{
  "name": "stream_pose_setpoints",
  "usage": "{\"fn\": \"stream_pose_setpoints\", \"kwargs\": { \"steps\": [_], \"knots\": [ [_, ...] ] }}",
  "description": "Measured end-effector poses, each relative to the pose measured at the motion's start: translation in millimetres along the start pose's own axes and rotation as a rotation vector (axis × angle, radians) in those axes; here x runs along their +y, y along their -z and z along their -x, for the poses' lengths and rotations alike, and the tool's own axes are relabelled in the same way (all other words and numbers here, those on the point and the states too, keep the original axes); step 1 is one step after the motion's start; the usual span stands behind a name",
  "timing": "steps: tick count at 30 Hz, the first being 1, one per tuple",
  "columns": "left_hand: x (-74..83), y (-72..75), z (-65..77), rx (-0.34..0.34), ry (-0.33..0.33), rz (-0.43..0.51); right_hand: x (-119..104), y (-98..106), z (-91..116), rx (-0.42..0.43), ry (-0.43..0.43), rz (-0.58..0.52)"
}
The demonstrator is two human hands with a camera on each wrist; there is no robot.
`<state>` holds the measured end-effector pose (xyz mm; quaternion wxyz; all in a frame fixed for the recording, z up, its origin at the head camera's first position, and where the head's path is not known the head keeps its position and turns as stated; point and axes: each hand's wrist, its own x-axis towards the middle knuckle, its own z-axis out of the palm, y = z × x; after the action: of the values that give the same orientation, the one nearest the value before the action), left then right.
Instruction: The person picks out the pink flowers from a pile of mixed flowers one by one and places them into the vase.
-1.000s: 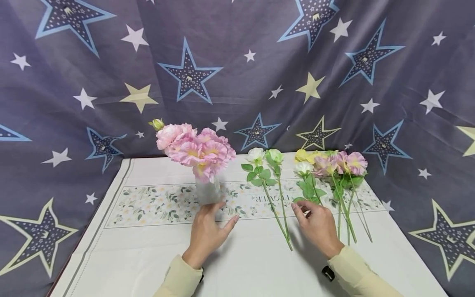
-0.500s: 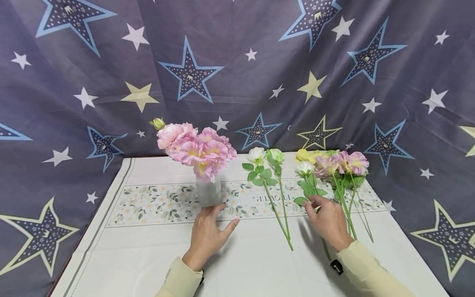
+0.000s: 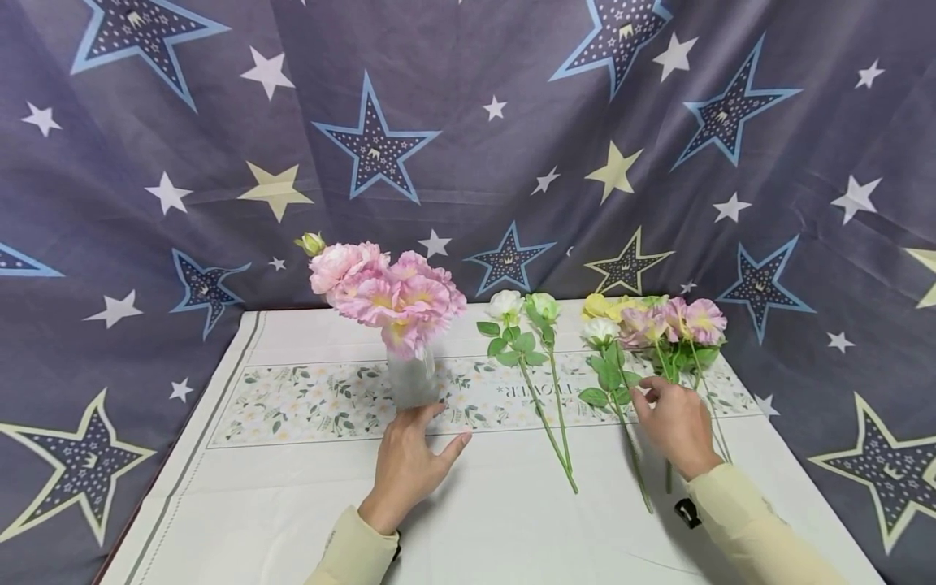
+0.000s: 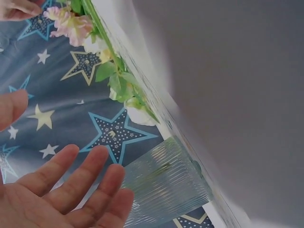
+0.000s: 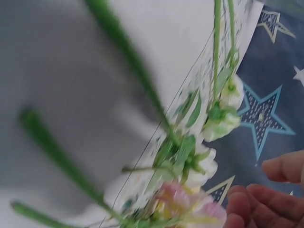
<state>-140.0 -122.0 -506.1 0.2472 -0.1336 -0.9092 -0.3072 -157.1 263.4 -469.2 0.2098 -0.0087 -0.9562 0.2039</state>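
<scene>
A ribbed clear vase stands upright on the table and holds several pink flowers and a pale bud. Just in front of it is my left hand, its fingers loosely extended and holding nothing. The left wrist view shows those fingers beside the vase wall; whether they touch it I cannot tell. My right hand hovers over the stems of the pink and yellow flowers, fingers slightly bent, thumb apart, nothing visibly gripped. A white rose with a leafy stem lies just left of it.
A white rose and a green rose lie between the vase and the right-hand pile. Beneath runs a floral printed band on the white tablecloth. A star-patterned curtain hangs behind the table.
My right hand has shifted rightward, past the white rose's stem to the stems of the pink and yellow flowers. My left hand and the vase have stayed in place.
</scene>
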Motion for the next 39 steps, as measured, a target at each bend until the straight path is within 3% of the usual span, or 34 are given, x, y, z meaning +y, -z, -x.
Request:
{"fn": "stream_pose_setpoints", "kwargs": {
  "steps": [6, 21, 31, 39],
  "knots": [
    [0.6, 3.0, -0.2, -0.035, 0.018, -0.012, 19, 6, -9, 0.007, -0.052, 0.043],
    [0.7, 3.7, -1.6, -0.041, 0.018, -0.017, 56, 14, -21, -0.142, -0.171, 0.123],
    [0.0, 3.5, -0.6, -0.046, 0.017, -0.019, 69, 7, -23, -0.305, -0.210, 0.198],
    [0.8, 4.1, -0.3, -0.047, 0.015, -0.016, 72, 2, -22, -0.337, -0.241, 0.214]
  ]
}}
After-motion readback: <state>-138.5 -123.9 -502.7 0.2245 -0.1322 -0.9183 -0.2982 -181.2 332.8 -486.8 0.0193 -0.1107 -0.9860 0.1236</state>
